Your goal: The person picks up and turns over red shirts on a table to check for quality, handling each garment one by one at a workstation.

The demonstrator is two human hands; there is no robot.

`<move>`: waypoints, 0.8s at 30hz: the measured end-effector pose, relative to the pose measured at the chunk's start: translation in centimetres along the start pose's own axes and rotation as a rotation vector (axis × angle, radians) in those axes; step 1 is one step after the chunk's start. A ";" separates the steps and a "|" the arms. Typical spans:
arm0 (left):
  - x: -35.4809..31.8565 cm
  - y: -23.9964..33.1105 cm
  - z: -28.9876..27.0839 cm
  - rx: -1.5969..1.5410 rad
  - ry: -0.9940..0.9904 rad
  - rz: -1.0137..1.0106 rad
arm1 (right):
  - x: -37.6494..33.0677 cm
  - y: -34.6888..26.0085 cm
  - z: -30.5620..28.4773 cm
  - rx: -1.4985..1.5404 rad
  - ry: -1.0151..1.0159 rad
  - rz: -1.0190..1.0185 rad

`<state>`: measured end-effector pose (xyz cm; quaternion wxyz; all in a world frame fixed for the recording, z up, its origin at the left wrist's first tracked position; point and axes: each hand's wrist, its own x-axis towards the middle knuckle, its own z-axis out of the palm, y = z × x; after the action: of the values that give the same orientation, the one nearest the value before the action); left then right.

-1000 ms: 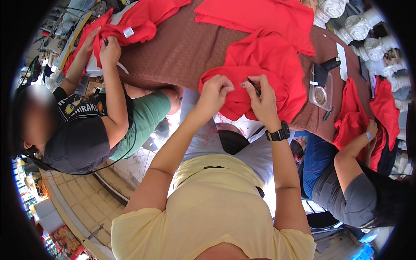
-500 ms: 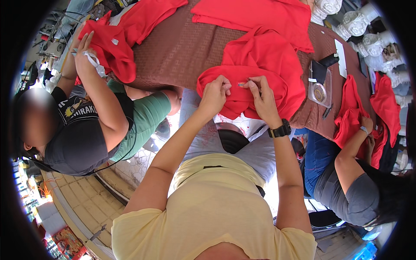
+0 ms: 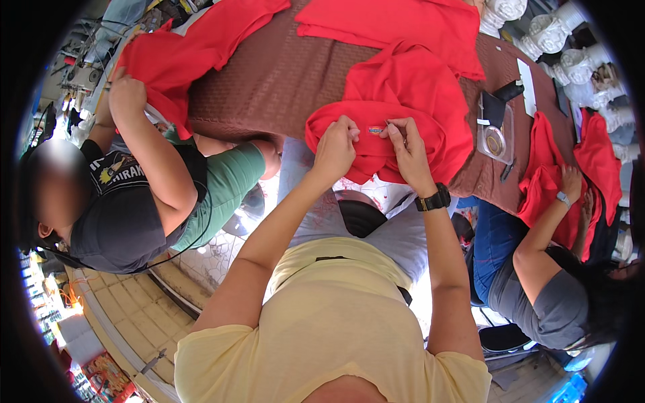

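Observation:
A bunched red garment (image 3: 410, 87) hangs over the near edge of the table in front of me, with a small colourful label (image 3: 375, 130) on its front fold. My left hand (image 3: 336, 149) is closed in a pinch on the red cloth, left of the label. On the label's right side, my right hand (image 3: 410, 149) has thumb and forefinger pressed together at its edge. Something tiny and dark shows at those fingertips, too small to name. A black watch (image 3: 433, 199) is on my right wrist.
A brown cloth covers the table (image 3: 269, 74). More folded red cloth (image 3: 396, 23) lies at the far side. Right of my garment are a clear plastic box (image 3: 496, 138) and a black case (image 3: 494, 111). Co-workers sit left (image 3: 127, 201) and right (image 3: 537, 289), each handling red garments.
My hands stay nearly in place, with the left a little closer to the label, which shows more fully. The left co-worker's hands have lowered; the right co-worker's hand has shifted upward on the cloth.

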<state>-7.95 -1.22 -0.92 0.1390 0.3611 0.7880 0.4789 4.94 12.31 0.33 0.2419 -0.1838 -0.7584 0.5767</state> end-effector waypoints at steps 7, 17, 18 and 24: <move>-0.7 0.9 0.3 0.239 0.034 0.232 | 0.1 -0.7 -0.4 -0.020 -0.052 0.047; 0.1 0.5 1.0 0.170 0.085 0.073 | -0.2 -0.1 -0.2 0.068 -0.013 0.056; 0.5 0.4 0.6 0.068 0.017 -0.029 | -0.3 -0.1 -0.3 0.049 -0.023 0.055; 0.2 0.2 -1.0 -0.024 -0.084 -0.004 | -0.1 -0.3 -0.5 0.007 -0.043 0.073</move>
<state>-8.55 -1.66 -0.25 0.1772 0.3777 0.7764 0.4724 5.33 12.59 0.73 0.2051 -0.1983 -0.7542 0.5914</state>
